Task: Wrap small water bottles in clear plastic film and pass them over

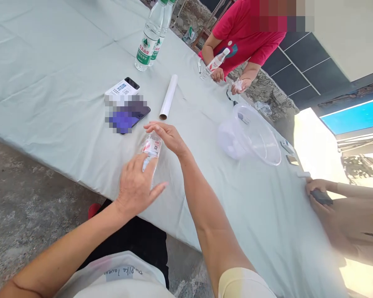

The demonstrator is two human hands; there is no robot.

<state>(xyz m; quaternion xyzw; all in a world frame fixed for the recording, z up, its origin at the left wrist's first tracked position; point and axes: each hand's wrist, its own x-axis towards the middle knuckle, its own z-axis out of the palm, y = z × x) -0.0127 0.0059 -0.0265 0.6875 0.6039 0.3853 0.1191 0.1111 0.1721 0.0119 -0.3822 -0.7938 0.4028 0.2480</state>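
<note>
A clear plastic water bottle point(152, 147) with a white and red label is on the cloth near the table edge in front of me. My left hand point(136, 182) lies over its lower part, back of the hand up, fingers against the bottle and thumb stretched away from it. Around the bottle's top end is my right hand point(169, 138), fingers long and thumb beside them; the cap is hidden beneath it. Just beyond, a white paper roll point(168, 97) lies on the cloth, with a phone point(139, 111) to its left.
Two large green-labelled bottles point(147, 41) stand farther back, beyond a white box point(118, 92). A clear plastic basin point(257, 134) sits tilted at the right. Across the table, a person in a red shirt point(233, 25) handles something clear near another bottle point(216, 62). Another person's hand point(317, 186) is at right.
</note>
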